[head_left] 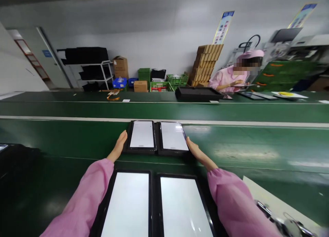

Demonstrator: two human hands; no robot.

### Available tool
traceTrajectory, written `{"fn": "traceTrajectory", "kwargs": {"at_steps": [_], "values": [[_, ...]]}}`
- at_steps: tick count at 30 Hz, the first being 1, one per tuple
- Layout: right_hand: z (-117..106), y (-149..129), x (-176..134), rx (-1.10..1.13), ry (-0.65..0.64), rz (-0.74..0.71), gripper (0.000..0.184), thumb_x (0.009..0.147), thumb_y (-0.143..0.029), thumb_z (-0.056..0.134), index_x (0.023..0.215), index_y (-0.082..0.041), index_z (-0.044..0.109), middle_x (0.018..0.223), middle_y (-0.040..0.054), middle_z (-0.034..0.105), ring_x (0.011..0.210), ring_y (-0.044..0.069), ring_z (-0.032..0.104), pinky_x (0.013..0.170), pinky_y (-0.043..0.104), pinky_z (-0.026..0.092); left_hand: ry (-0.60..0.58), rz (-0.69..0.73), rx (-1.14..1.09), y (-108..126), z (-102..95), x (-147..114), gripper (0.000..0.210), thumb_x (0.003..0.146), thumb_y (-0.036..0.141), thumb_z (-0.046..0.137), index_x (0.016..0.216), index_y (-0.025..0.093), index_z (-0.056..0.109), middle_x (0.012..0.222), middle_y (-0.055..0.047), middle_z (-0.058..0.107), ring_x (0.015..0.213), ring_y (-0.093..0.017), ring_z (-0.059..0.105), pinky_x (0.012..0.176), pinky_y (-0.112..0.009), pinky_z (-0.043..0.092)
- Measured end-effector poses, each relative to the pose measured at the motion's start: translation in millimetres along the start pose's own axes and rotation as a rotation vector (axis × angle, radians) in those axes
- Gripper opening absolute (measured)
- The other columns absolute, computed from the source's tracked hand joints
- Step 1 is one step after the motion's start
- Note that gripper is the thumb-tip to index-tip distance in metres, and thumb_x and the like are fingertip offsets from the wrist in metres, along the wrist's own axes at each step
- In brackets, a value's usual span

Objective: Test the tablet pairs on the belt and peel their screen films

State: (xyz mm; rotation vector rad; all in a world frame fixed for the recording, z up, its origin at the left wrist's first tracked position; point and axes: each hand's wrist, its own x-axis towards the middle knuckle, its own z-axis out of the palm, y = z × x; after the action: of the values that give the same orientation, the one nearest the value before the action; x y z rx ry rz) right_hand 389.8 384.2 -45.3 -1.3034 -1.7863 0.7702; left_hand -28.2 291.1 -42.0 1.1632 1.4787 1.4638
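Note:
Both arms in pink sleeves reach forward over the green work surface. Between my hands lies a black tray (pixel 157 150) with two tablet-like screens side by side, the left screen (pixel 142 134) and the right screen (pixel 174 135), both lit plain white. At the tray's left edge is my left hand (pixel 119 147), its fingers partly hidden along the side. My right hand (pixel 199 153) grips the opposite edge, next to the right screen. Nearer to me, two larger-looking white-lit screens, a left one (pixel 128 202) and a right one (pixel 183 206), rest in black holders between my forearms.
Black material (pixel 17 161) lies at the left. A pale board (pixel 277 199) with metal parts is at lower right. Beyond a white rail (pixel 77 119), a black tray (pixel 197 94) stands on the far bench, where a co-worker (pixel 231 75) in pink handles a flat item.

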Motion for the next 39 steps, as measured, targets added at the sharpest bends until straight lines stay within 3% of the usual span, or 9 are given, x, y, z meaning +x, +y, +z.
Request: {"fn": "traceTrajectory", "kwargs": {"at_steps": [3,7,11,15,21,24,29,33,39], "values": [[-11,1,-34,-0.069,-0.019,-0.014,0.049,0.106,-0.054,0.060,0.140,-0.019,0.063,0.147,0.0140,0.061,0.136,0.032,0.057,0.117,0.061,0.044,-0.049,-0.031,0.075,10,-21.3,-28,0.065,0.094,0.074,0.060,0.137,0.025,0.068,0.163,-0.011,0.051,0.161,-0.033,0.032,0.134,-0.055,0.018],[-26,-13,-109,-0.107,-0.153,-0.147,0.049,0.099,-0.064,0.060,0.121,-0.025,0.078,0.126,0.0112,0.075,0.121,0.031,0.069,0.109,0.050,0.055,-0.140,-0.095,0.194,17,-50.3,-100,0.069,0.087,0.081,0.062,0.125,0.025,0.077,0.142,-0.013,0.070,0.143,-0.038,0.056,0.129,-0.062,0.030],[-31,-21,-158,-0.135,-0.106,-0.205,0.044,0.102,-0.058,0.054,0.114,-0.023,0.079,0.112,0.0115,0.079,0.106,0.030,0.075,0.100,0.048,0.060,-0.033,-0.083,0.285,6,-49.1,-154,0.076,0.083,0.087,0.060,0.121,0.023,0.078,0.143,-0.013,0.070,0.145,-0.039,0.055,0.131,-0.060,0.028],[-34,-38,-195,-0.152,-0.021,-0.250,0.042,0.106,-0.052,0.050,0.122,-0.022,0.075,0.130,0.0150,0.072,0.122,0.031,0.067,0.108,0.055,0.052,0.116,-0.053,0.328,2,-39.0,-169,0.075,0.090,0.081,0.054,0.123,0.018,0.076,0.148,-0.014,0.066,0.149,-0.035,0.051,0.133,-0.052,0.028],[-26,-106,-301,-0.185,-0.320,-0.596,0.012,0.105,-0.029,0.064,0.108,-0.028,0.075,0.132,0.0049,0.072,0.125,0.027,0.063,0.107,0.050,0.048,0.153,-0.064,0.367,9,-38.6,-174,0.064,0.097,0.068,0.052,0.125,0.016,0.077,0.155,-0.012,0.061,0.152,-0.031,0.048,0.132,-0.045,0.030],[-6,-122,-339,-0.255,-0.305,-0.760,0.010,0.106,-0.023,0.062,0.106,-0.023,0.072,0.132,0.0051,0.073,0.126,0.026,0.063,0.112,0.053,0.042,0.107,-0.082,0.388,15,-37.0,-177,0.060,0.098,0.065,0.053,0.129,0.019,0.075,0.160,-0.009,0.055,0.154,-0.031,0.046,0.131,-0.044,0.033],[21,-116,-351,-0.367,-0.163,-0.920,0.016,0.105,-0.012,0.059,0.102,-0.020,0.073,0.126,0.0055,0.075,0.122,0.024,0.064,0.117,0.051,0.039,0.019,-0.073,0.437,20,-36.8,-178,0.060,0.101,0.063,0.046,0.136,0.020,0.070,0.167,-0.008,0.046,0.156,-0.028,0.044,0.129,-0.041,0.036],[25,-115,-347,-0.431,-0.116,-1.034,0.020,0.105,-0.010,0.057,0.099,-0.018,0.074,0.121,0.0066,0.075,0.117,0.022,0.065,0.113,0.048,0.044,-0.047,-0.068,0.519,30,-43.8,-171,0.064,0.100,0.061,0.043,0.141,0.016,0.065,0.155,-0.017,0.059,0.144,-0.032,0.057,0.121,-0.049,0.047],[23,-123,-350,-0.474,-0.116,-0.986,0.017,0.106,-0.011,0.060,0.100,-0.019,0.074,0.115,0.0058,0.075,0.112,0.021,0.064,0.109,0.046,0.045,-0.173,0.142,0.682,73,-19.6,-194,0.063,0.093,0.063,0.063,0.135,0.017,0.067,0.155,-0.020,0.057,0.152,-0.039,0.043,0.126,-0.063,0.032]]}}
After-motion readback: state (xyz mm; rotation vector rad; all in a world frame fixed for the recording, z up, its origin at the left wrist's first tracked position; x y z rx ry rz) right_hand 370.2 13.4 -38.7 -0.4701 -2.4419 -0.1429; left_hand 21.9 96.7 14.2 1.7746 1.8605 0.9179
